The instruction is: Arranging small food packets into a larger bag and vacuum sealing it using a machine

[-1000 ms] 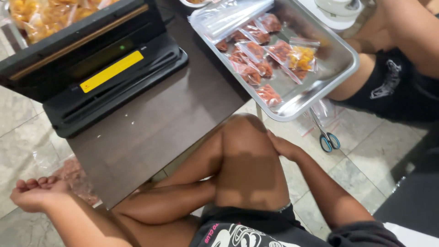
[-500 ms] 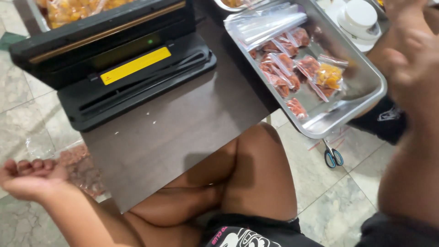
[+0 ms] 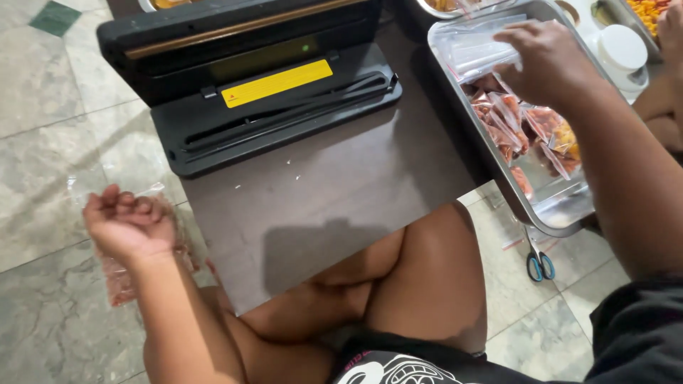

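Observation:
My right hand (image 3: 544,62) reaches over a metal tray (image 3: 562,213) on the right, its fingers spread and resting on a stack of clear empty bags (image 3: 473,46). Below them in the tray lie several sealed bags of reddish and orange food (image 3: 516,121). My left hand (image 3: 131,224) hovers palm up with curled fingers at the left, off the low dark table (image 3: 320,192), and nothing shows in it. Just beneath it a plastic bag with reddish contents (image 3: 117,281) lies on the tiled floor. A black vacuum sealer (image 3: 256,78) with a yellow label stands open on the table.
Blue-handled scissors (image 3: 539,264) lie on the floor under the tray's near corner. A white round lid (image 3: 622,48) and a tray of orange food (image 3: 651,11) sit at the top right, beside another person's hand (image 3: 672,32). My crossed legs (image 3: 398,284) fill the foreground.
My right hand has lifted off my knee and moved up over the tray onto the clear bags. My left hand stays curled by the bag on the floor.

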